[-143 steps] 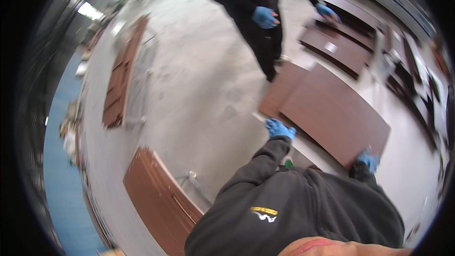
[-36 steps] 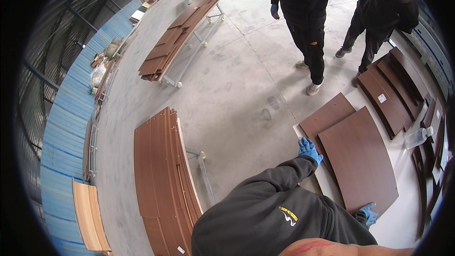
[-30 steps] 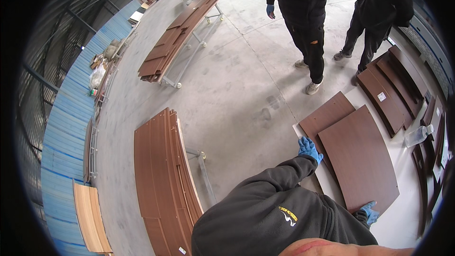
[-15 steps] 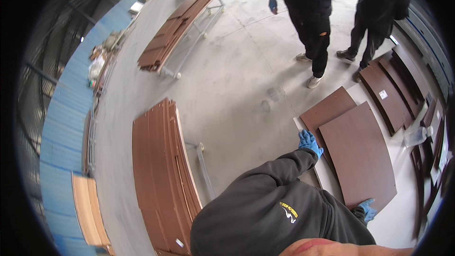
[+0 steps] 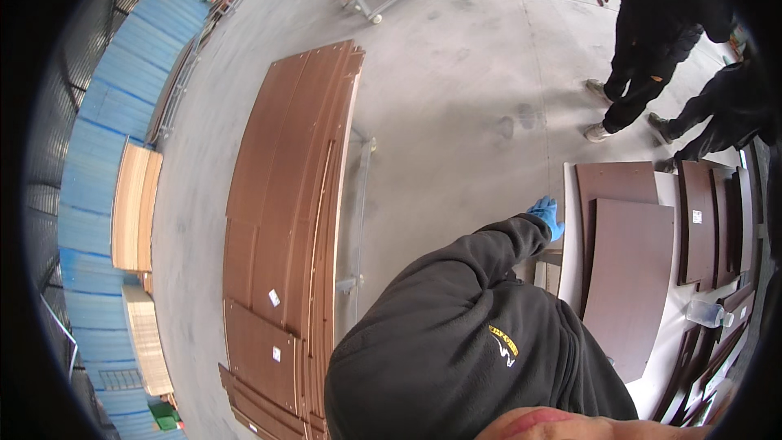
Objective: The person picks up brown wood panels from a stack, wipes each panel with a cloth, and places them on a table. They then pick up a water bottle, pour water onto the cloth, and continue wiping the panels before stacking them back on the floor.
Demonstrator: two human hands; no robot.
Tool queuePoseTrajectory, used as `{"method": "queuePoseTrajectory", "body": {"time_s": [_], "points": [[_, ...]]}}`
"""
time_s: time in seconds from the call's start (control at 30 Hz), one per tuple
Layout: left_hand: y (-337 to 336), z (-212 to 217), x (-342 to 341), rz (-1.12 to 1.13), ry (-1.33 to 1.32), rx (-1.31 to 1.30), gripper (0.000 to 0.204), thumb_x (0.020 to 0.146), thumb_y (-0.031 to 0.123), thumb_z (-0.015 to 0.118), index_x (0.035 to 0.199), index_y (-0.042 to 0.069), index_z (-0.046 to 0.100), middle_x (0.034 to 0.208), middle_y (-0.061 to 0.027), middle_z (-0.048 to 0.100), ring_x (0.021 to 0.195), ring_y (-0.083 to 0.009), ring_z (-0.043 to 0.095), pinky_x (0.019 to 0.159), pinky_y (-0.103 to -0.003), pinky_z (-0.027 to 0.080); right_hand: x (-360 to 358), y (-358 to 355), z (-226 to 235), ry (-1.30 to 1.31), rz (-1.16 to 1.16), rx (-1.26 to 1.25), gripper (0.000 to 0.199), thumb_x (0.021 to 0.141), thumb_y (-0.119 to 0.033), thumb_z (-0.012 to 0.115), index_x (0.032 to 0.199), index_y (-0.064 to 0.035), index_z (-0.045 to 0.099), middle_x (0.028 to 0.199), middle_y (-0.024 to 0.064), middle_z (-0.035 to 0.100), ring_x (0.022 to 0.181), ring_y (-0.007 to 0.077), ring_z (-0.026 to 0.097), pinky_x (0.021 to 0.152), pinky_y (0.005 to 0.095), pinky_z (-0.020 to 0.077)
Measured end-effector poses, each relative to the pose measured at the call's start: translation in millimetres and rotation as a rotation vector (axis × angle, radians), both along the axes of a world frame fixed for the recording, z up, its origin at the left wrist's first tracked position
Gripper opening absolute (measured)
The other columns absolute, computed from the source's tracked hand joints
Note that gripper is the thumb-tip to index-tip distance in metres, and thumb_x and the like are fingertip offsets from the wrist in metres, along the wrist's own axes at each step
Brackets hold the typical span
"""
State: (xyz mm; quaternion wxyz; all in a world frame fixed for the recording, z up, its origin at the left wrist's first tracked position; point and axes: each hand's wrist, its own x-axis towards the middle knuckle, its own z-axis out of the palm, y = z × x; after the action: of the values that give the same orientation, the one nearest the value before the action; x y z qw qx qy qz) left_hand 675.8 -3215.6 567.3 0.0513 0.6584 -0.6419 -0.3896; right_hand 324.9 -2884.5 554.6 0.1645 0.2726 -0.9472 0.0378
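Note:
My left hand (image 5: pixel 547 217), in a blue glove, is held out at the near left edge of the white tabletop (image 5: pixel 572 189), fingers apart and holding nothing. Beside it lie two dark brown panels: a larger upper panel (image 5: pixel 627 277) overlaps a lower panel (image 5: pixel 617 182). The hand is apart from both. My right hand is out of sight behind my dark sleeve and body.
More brown panels (image 5: pixel 702 224) and a clear plastic bottle (image 5: pixel 707 314) lie farther right on the tabletop. Long brown boards (image 5: pixel 281 195) are stacked on a wheeled rack to the left. Two people in dark clothes (image 5: pixel 656 41) stand beyond the table. Light wood boards (image 5: pixel 136 208) lean by the blue wall.
The view has turned left. My left hand has come off the panel's edge, and my right hand, earlier on the upper panel's near edge, has gone out of sight.

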Motion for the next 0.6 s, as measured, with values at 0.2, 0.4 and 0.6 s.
{"method": "queuePoseTrajectory", "body": {"time_s": [0.2,0.4,0.6], "points": [[84.4,-43.2,30.7,0.096,0.080,0.311,0.082,0.088,0.048,0.064,0.152,0.001,0.045,0.155,-0.0248,0.044,0.146,-0.0386,0.041,0.122,-0.043,0.032,-10.9,0.9,0.8,0.103,0.321,-0.015,0.097,0.091,-0.079,0.046,0.156,-0.0066,0.038,0.162,0.0207,0.035,0.149,0.0410,0.035,0.118,0.0582,0.0305],[128.9,-38.5,37.6,0.114,0.033,0.452,0.081,0.088,0.050,0.064,0.151,0.002,0.047,0.155,-0.0220,0.046,0.145,-0.0378,0.043,0.121,-0.044,0.035,0.6,-6.5,-14.8,0.131,0.573,-0.056,0.099,0.090,-0.079,0.047,0.157,-0.0066,0.036,0.164,0.0213,0.033,0.150,0.0415,0.032,0.119,0.0587,0.0291],[147.8,-17.0,35.9,0.141,0.115,0.425,0.080,0.091,0.050,0.060,0.153,0.003,0.043,0.157,-0.0213,0.044,0.146,-0.0368,0.042,0.122,-0.044,0.032,43.9,-23.3,-7.1,0.014,0.682,0.280,0.106,0.087,-0.074,0.058,0.161,-0.0063,0.024,0.166,0.0298,0.018,0.154,0.0473,0.018,0.121,0.0612,0.0212]]}}
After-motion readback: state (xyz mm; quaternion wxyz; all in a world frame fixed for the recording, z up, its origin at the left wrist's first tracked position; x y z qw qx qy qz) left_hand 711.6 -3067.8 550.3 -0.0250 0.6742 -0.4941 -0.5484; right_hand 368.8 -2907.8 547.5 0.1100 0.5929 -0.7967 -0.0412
